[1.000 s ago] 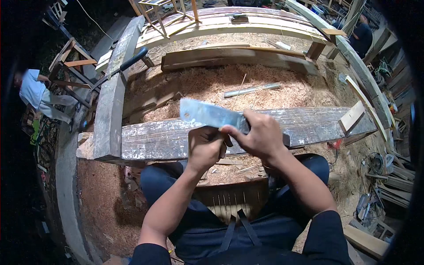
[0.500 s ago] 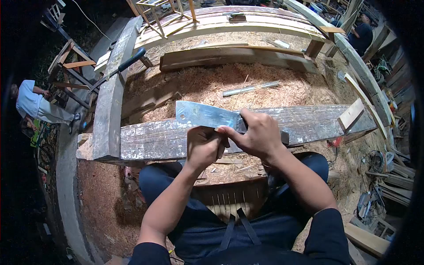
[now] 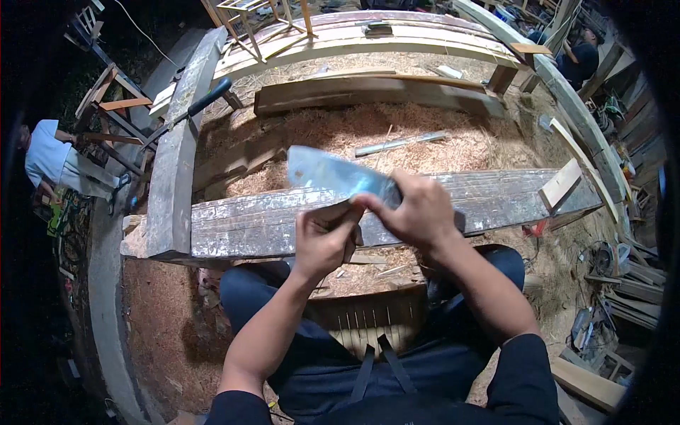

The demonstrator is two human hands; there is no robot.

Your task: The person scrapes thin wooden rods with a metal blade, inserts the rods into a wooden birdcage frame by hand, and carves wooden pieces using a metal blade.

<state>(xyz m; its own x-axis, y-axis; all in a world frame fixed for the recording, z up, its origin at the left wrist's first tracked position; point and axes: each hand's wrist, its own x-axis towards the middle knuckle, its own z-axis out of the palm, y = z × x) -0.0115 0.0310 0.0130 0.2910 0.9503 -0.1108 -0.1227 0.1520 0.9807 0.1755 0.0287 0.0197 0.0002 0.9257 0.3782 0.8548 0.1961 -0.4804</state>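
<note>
My right hand (image 3: 425,212) is closed round the dark handle of a cleaver (image 3: 322,172). Its broad, blurred metal blade points left, with a small hole near the far end. Just below the blade, my left hand (image 3: 324,244) is closed on a small brown piece (image 3: 327,211) that looks like wood. Most of that piece is hidden by the fingers. My right thumb reaches to the near edge of the blade, close to the left fingers. Both hands are raised over the near edge of a thick, paint-stained wooden beam (image 3: 248,225).
A saw with a dark handle (image 3: 210,97) rests on the left beam (image 3: 170,170). Wood shavings (image 3: 322,142) cover the ground. A small board (image 3: 560,184) lies on the beam's right end. One person (image 3: 46,159) stands at left; another (image 3: 582,60) is at far right.
The cleaver blade has tilted, its far end rising and its handle end dropping slightly. My left hand has shifted a little left and stays closed.
</note>
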